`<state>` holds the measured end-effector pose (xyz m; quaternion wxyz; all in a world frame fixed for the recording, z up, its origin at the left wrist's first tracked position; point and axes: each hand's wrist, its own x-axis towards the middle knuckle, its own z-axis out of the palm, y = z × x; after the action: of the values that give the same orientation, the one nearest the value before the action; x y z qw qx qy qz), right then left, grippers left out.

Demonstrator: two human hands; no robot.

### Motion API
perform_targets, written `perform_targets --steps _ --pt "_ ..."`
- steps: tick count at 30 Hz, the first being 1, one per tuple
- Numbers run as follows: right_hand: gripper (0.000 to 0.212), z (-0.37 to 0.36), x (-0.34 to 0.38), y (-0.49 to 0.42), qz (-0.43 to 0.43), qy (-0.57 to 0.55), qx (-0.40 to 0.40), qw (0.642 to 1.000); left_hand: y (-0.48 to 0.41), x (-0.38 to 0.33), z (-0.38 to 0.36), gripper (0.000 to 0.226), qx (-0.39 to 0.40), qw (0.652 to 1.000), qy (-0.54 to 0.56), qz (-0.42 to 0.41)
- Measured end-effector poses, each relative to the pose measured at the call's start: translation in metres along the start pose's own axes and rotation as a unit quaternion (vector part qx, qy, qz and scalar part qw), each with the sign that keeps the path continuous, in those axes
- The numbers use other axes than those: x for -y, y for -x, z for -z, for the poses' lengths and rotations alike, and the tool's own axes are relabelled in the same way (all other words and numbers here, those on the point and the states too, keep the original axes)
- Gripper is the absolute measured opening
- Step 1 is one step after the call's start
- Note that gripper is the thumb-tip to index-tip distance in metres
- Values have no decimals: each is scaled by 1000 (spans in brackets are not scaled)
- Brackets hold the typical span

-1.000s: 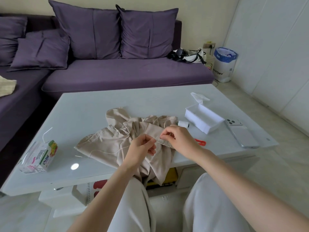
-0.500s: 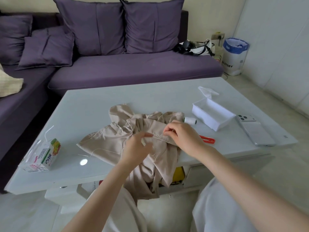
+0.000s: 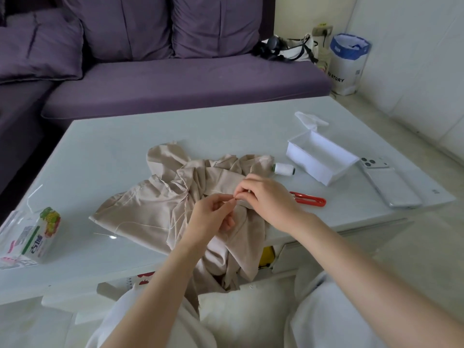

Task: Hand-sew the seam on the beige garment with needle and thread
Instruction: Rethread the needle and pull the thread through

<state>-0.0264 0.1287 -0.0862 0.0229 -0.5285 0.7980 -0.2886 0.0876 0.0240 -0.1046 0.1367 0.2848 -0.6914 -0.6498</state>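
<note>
Beige garment [image 3: 150, 209]: crumpled at the middle of the table's [image 3: 175, 129] near edge, one part hanging over that edge towards the person's lap.
White box [image 3: 319, 169]: open, near the right edge, well clear of the cloth.
Phone [image 3: 391, 187]: face down at the near right corner, just beside the box.
Carton [image 3: 32, 237]: lying at the near left corner.
Right hand [image 3: 266, 199]: fingertips clamped on a folded seam of the garment.
Left hand [image 3: 211, 219]: thumb and forefinger pinched together against the right fingertips, probably on the needle, too fine to make out.
Red snips [image 3: 308, 198]: flat beside the right hand.
Spool [image 3: 283, 169]: white, on its side between garment and box.
Thread [image 3: 140, 225]: a pale strand trailing across the cloth's near left part.
</note>
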Motion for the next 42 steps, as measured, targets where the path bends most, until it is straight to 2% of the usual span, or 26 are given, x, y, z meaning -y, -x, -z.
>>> perform_targets --steps 6,15,20,23,25,28,30,33,37,40,42 --pt "13 -9 -9 4 18 -3 -6 1000 -3 6 -3 13 -40 998 -42 -7" --pt "8 -14 -17 1 -3 -94 -72 993 -2 5 -2 10 -46 999 6 -15" --pt "17 -8 -13 1 -49 -158 -107 980 0 3 -1 13 -34 997 64 -5" --pt "16 -4 -10 2 -94 -192 -106 971 1 2 1 12 -34 995 92 -2" --pt "15 -3 -7 3 -163 -235 -110 952 2 2 1 12 -31 994 109 -5" --pt "22 -2 3 7 -272 -356 -91 890 3 1 1 11 -33 990 138 -12" --pt "20 -2 12 12 -300 -412 -48 859 3 0 1 12 -35 987 153 -16" --pt "10 -5 24 17 -307 -436 -2 846 3 0 0 13 -36 985 164 -22" --pt "11 -14 32 16 -308 -473 -46 824 4 0 -2 16 -34 985 168 -31" --pt "12 -18 36 14 -332 -515 -89 785 4 -1 -5 16 -43 986 158 -29" --pt "21 -20 36 14 -347 -532 -113 765 4 -1 -6 15 -53 985 164 -30"
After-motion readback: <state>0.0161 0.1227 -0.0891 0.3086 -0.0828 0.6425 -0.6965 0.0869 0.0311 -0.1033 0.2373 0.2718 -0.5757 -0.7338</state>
